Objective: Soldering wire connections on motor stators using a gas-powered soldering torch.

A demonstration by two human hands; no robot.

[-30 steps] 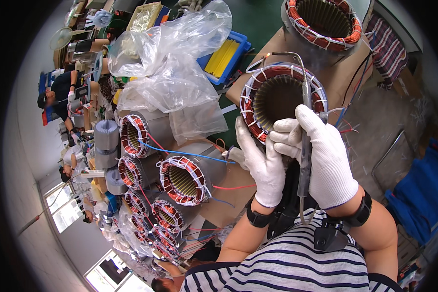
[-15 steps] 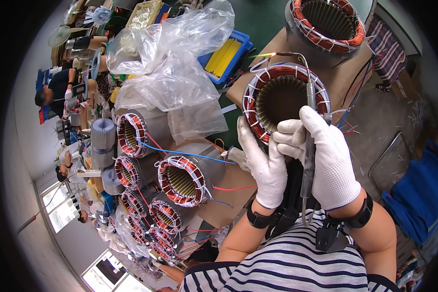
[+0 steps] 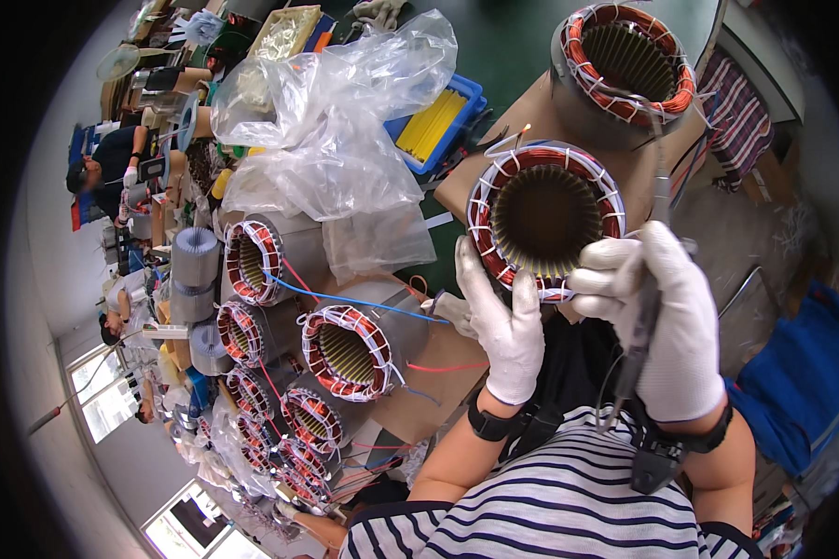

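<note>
The right hand [image 3: 671,326] was closed round a wand-like tool [image 3: 636,354], held to the right of the near stator [image 3: 483,216], perhaps for clearance. The left hand [image 3: 508,335], thumb and fingers parted, was placed against that stator's near rim, likely for steadiness. Cardboard [image 3: 529,104] was laid beneath, presumably as protection. No writing could be read.

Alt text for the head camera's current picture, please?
A white-gloved left hand touches a copper-wound ring; the gloved right hand holds a long, thin tool. Similar rings and a crumpled clear plastic bag lie to the left.
</note>
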